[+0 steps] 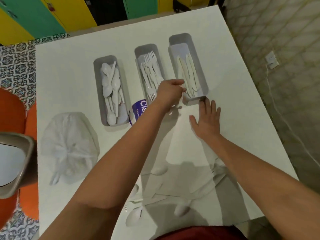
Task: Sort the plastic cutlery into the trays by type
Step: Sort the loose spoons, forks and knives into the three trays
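Three grey trays stand in a row on the white table point(69, 87). The left tray point(98, 80) holds white spoons, the middle tray point(138, 52) white forks, the right tray point(203, 78) white knives. My left hand point(168, 94) reaches across to the near end of the knife tray, its fingers curled round a white knife point(186, 87) that lies partly in the tray. My right hand point(207, 118) lies flat on the table with straight fingers touching the near wall of the knife tray. Several loose white spoons and other cutlery point(135, 215) lie near the table's front edge.
A clear plastic bag point(69, 146) sits on the table's left side. A purple-labelled package point(138, 110) lies between the spoon and fork trays. An orange chair point(13, 118) and a grey bin point(17, 163) stand at the left. The floor drops off at the right.
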